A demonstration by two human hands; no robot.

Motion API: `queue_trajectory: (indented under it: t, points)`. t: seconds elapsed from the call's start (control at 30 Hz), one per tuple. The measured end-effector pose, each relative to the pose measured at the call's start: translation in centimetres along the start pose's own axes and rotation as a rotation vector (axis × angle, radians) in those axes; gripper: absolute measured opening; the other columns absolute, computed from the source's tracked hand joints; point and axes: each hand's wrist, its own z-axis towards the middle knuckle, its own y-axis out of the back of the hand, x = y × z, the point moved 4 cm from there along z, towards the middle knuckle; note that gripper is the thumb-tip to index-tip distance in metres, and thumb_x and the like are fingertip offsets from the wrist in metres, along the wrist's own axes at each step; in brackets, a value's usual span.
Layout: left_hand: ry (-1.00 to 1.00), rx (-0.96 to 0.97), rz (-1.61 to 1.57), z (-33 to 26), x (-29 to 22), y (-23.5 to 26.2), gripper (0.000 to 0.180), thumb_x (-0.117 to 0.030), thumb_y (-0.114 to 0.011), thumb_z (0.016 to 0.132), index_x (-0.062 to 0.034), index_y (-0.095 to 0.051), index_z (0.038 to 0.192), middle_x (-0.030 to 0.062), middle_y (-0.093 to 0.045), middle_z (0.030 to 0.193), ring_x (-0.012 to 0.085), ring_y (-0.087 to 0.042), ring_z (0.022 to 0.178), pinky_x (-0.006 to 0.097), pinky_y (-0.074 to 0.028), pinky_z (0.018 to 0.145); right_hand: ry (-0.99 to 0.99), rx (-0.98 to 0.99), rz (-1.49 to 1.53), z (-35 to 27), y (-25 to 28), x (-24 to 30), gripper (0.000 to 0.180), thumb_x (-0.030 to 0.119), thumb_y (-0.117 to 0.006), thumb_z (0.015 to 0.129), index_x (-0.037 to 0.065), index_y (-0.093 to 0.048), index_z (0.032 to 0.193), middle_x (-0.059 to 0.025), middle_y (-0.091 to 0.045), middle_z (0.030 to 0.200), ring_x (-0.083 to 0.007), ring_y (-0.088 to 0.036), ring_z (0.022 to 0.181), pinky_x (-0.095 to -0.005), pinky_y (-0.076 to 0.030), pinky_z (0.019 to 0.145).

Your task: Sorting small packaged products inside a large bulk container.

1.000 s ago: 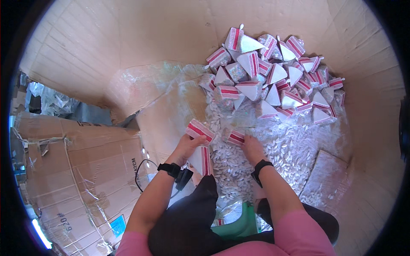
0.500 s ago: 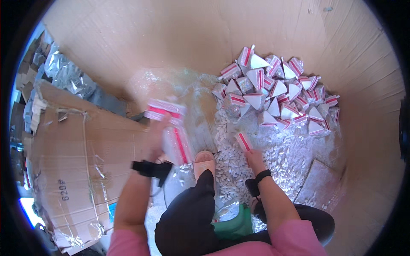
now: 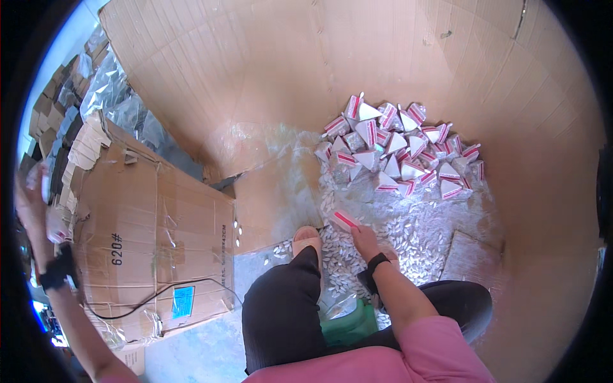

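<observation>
My right hand (image 3: 365,241) grips a white wedge-shaped piece (image 3: 343,220) with a red stripe, held above the loose white pellets (image 3: 338,258). Far off to the left, beyond the printed cardboard box (image 3: 185,223), my left hand (image 3: 29,203) is raised near the picture's rim. A pale, clear-wrapped wedge piece (image 3: 57,228) shows beside its palm; the hand's grip is partly hard to see there. A heap of similar wrapped wedge pieces (image 3: 396,150), white with red stripes, lies against the far right wall.
A tall cardboard wall (image 3: 268,70) curves around me. Clear plastic sheeting (image 3: 112,86) and stacked cardboard (image 3: 48,105) stand at the left. A green stool (image 3: 351,324) is between my legs, and a black cable (image 3: 153,297) runs across the box. A flat cardboard piece (image 3: 472,265) lies at the right.
My left hand has swung from the middle out to the far left with the wrapped wedge pieces. My right hand has shifted slightly left with its piece. The view has turned left.
</observation>
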Motion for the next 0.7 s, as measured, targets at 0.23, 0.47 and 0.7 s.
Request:
queue_trajectory:
  t: [0.23, 0.47, 0.7]
  points:
    - [0.23, 0.774, -1.543, -11.3, -38.4, -5.9, 0.048, -0.039, -0.051, 0.08, -0.0076, -0.048, 0.116, 0.005, -0.052, 0.109, 0.0168, -0.049, 0.096, 0.03, -0.04, 0.08, 0.437, -0.184, 0.11, 0.8, 12.7, 14.7, 0.026, 0.021, -0.045, 0.079, -0.002, -0.052, 0.069, -0.0222, -0.052, 0.068, -0.0393, -0.052, 0.067, -0.0423, -0.04, 0.06]
    - [0.475, 1.514, -2.425, -10.2, -54.4, -2.1, 0.045, -0.045, -0.045, 0.082, -0.009, -0.047, 0.11, 0.0094, -0.055, 0.1, 0.021, -0.055, 0.082, 0.036, -0.047, 0.065, 0.748, -0.278, -0.101, -3.2, 22.6, 25.3, 0.026, 0.021, -0.048, 0.078, -0.001, -0.051, 0.066, -0.0211, -0.052, 0.063, -0.0356, -0.054, 0.062, -0.0399, -0.042, 0.056]
    - [0.332, 1.333, -2.462, -9.4, -61.1, -2.2, 0.036, -0.034, -0.047, 0.08, -0.0053, -0.05, 0.102, 0.0087, -0.057, 0.088, 0.0194, -0.056, 0.077, 0.033, -0.046, 0.059, 0.615, -0.076, -0.232, -1.5, 26.0, 20.3, 0.025, 0.022, -0.05, 0.08, -0.001, -0.056, 0.073, -0.0202, -0.053, 0.064, -0.0348, -0.054, 0.06, -0.0389, -0.042, 0.055]
